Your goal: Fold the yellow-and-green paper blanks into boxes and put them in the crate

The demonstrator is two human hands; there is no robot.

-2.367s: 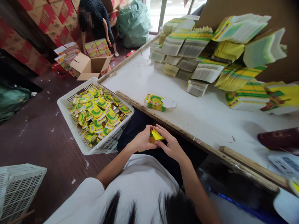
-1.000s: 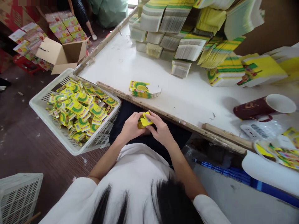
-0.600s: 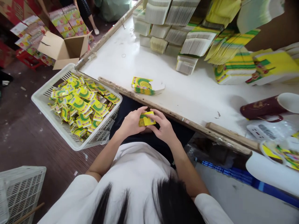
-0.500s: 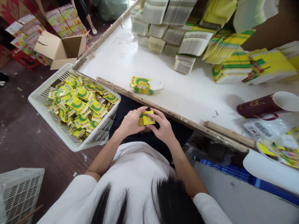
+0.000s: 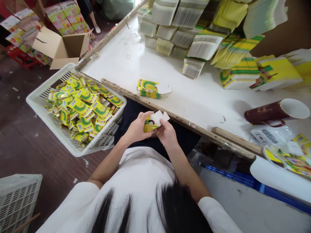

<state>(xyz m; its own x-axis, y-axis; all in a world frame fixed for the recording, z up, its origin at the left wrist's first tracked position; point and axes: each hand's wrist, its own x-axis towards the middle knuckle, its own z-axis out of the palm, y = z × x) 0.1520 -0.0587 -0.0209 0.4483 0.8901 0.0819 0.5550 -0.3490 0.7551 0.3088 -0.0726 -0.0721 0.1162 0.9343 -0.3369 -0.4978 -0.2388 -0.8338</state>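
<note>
Over my lap, just off the table's front edge, I hold a small yellow and green carton (image 5: 149, 126) whose white flaps stand out at one end. My left hand (image 5: 138, 128) is closed around the printed body of it. The thumb and fingers of my right hand (image 5: 167, 132) pinch the carton by its flap end. On the table in front of my hands lies a short stack of flat yellow cartons (image 5: 152, 89). To my left, a white plastic basket (image 5: 55, 139) is heaped with folded yellow cartons (image 5: 82, 108).
Bundles of flat cartons (image 5: 191, 38) are piled at the table's back. A maroon mug (image 5: 264, 111) lies on its side at the right. A wooden strip (image 5: 145, 98) edges the table. Beyond the basket stand an open cardboard box (image 5: 60, 48) and another person's leg (image 5: 93, 21).
The carton's yellow end has opened out, and white flaps now show. My right hand has shifted its fingers lower on it. The view has moved slightly.
</note>
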